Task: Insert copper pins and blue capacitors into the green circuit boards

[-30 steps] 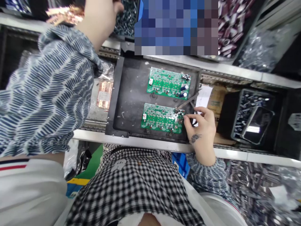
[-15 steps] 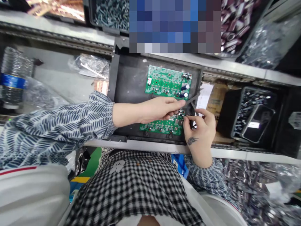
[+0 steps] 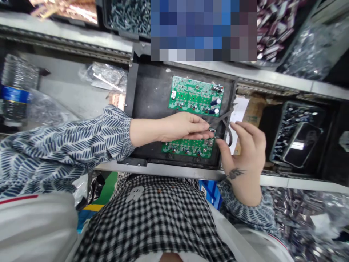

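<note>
My left hand [image 3: 182, 126] reaches across from the left above the lower green circuit board [image 3: 188, 148], covering much of its upper part. Its fingers are stretched out, and no held thing shows between them. A dark, thin strip [image 3: 224, 116] runs right from beside its fingertips, and a curved length bends down near the tray's right side. Whether the left fingers touch the strip I cannot tell. My right hand [image 3: 242, 156] is open beside the curved length, thumb and forefinger apart. An upper circuit board [image 3: 195, 95] with dark cylindrical capacitors [image 3: 215, 106] lies behind my left hand.
Both boards lie in a black tray [image 3: 149, 89]. On the right stand a bin of small metal parts [image 3: 293, 116] and a clear lid-like piece [image 3: 301, 143]. A water bottle [image 3: 16, 87] lies left. Bins of screws [image 3: 129, 18] and maroon parts [image 3: 278, 25] line the back.
My right hand has moved right, and its thumb and forefinger have opened. My left fingers have straightened from a pinch by the strip, and that hand has drawn slightly left.
</note>
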A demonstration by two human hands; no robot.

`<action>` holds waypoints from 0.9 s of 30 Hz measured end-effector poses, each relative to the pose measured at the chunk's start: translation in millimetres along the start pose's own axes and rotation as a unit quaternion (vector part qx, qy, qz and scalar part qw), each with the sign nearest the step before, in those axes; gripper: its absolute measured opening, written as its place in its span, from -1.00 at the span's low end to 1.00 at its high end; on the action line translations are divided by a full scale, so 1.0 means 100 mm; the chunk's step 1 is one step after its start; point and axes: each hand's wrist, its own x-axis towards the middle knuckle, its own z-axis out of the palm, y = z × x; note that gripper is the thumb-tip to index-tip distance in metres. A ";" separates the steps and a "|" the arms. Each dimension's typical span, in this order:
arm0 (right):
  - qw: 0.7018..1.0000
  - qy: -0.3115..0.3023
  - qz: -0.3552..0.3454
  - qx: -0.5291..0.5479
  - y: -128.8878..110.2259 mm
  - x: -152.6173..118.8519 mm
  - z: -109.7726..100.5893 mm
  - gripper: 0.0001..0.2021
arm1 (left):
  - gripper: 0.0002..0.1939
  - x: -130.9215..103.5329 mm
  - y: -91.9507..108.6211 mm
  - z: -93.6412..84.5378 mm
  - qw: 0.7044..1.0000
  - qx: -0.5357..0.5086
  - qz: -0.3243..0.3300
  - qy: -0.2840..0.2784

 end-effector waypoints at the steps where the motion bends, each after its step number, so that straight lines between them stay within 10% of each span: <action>1: 0.999 -0.005 -0.008 0.033 -0.03 0.05 -0.03 -0.65 | -0.72 0.00 0.00 -0.01 1.000 0.008 0.001 -0.007; 8: 0.987 -0.036 -0.060 0.147 -0.09 0.42 -0.02 -0.91 | -0.76 0.01 0.01 -0.04 0.998 0.048 0.043 -0.014; 12: 0.992 0.013 -0.042 0.118 0.37 0.87 0.08 -0.91 | -0.70 0.06 0.02 -0.05 0.996 0.038 0.078 -0.017; 17: 0.995 -0.089 0.006 0.040 0.85 1.34 0.34 -0.92 | -0.53 0.08 0.03 -0.09 0.995 0.038 0.082 -0.030; 27: 0.993 -0.106 -0.046 0.011 0.84 1.30 0.39 -0.92 | -0.68 0.09 0.04 -0.11 0.997 0.017 0.074 -0.009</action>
